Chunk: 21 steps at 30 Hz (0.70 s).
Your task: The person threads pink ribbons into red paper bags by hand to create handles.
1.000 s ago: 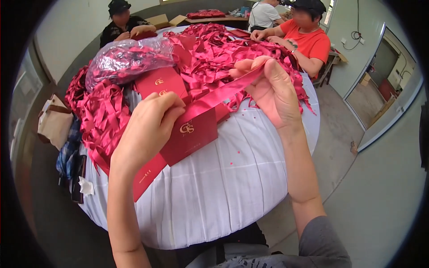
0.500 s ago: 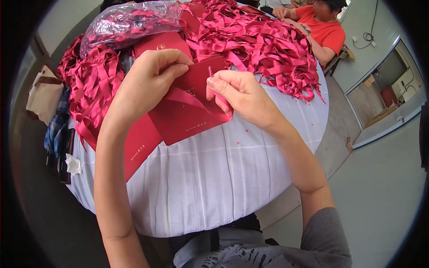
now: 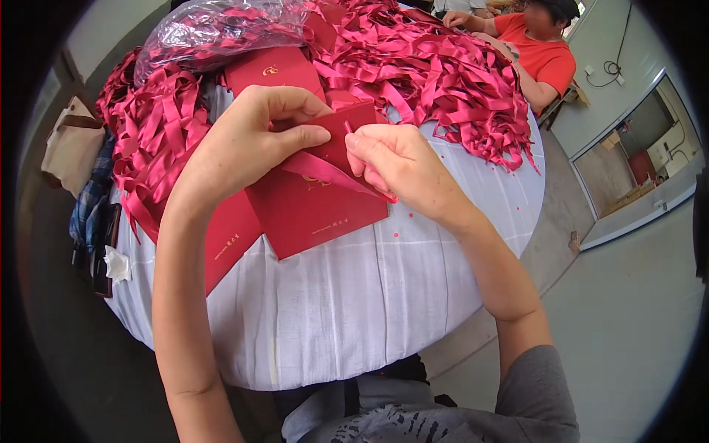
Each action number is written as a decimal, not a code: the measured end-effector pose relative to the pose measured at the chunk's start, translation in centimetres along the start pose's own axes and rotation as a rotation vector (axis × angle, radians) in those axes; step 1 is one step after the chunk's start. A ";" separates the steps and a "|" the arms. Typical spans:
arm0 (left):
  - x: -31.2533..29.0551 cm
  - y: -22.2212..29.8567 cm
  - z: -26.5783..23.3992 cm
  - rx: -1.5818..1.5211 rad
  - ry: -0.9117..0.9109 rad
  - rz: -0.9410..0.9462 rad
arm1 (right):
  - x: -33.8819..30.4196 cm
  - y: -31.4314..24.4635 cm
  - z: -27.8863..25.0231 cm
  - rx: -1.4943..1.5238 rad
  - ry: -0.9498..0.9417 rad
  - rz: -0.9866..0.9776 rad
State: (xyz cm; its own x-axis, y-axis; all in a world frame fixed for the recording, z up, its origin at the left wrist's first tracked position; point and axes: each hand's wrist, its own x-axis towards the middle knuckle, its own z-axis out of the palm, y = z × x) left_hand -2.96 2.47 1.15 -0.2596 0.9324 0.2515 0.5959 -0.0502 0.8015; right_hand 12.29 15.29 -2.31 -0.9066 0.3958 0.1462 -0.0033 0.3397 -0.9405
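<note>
In front of me a red paper bag (image 3: 325, 221) with a gold emblem and small gold print is held above the table, slightly tilted. My left hand (image 3: 247, 144) is closed on its upper edge, thumb on the near face and fingers partly hidden behind. A red ribbon (image 3: 325, 171) slants across the bag's face toward my right hand (image 3: 402, 166). That hand is closed in a pinch on the ribbon beside the bag's upper right edge, where a short bit sticks up above the thumb. Another red bag (image 3: 235, 240) lies flat underneath, at the left.
Heaps of red ribbons (image 3: 443, 88) cover the far side of the round table with its white cloth (image 3: 332, 317). A clear plastic bag (image 3: 221, 33) of ribbons lies far left. Crumpled white tissue (image 3: 117, 264) is at the left edge. A person in red (image 3: 550, 63) sits far right.
The held bag has come slightly lower and nearer, its face showing more. My right hand has shifted a little right and down, with the ribbon still in its fingers.
</note>
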 end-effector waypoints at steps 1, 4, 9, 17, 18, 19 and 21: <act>-0.1 0.2 0.0 0.005 -0.003 -0.020 | 0.0 -0.1 0.0 0.001 -0.002 0.000; 0.1 0.0 0.3 -0.028 0.028 -0.051 | -0.1 -0.1 -0.1 -0.026 0.004 -0.050; 0.0 0.0 0.5 -0.022 0.044 -0.022 | -0.2 -0.3 -0.1 -0.005 0.002 -0.004; -0.2 0.3 0.7 0.006 0.043 0.018 | -0.2 -0.6 -0.9 0.094 -0.067 0.052; -0.2 0.4 0.8 0.004 0.046 0.022 | -0.2 -0.6 -1.0 0.108 -0.088 0.069; -0.3 0.5 0.9 0.001 0.050 0.027 | -0.3 -0.7 -1.1 0.109 -0.089 0.069; -0.3 0.6 1.1 0.018 0.050 0.049 | -0.4 -0.9 -1.3 0.156 -0.140 0.093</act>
State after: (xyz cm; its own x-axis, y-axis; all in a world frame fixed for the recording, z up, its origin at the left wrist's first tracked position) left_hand -1.72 2.52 0.96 -0.2671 0.9100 0.3172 0.6221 -0.0885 0.7779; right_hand 13.19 15.89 -1.11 -0.9557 0.2934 0.0230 0.0276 0.1671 -0.9855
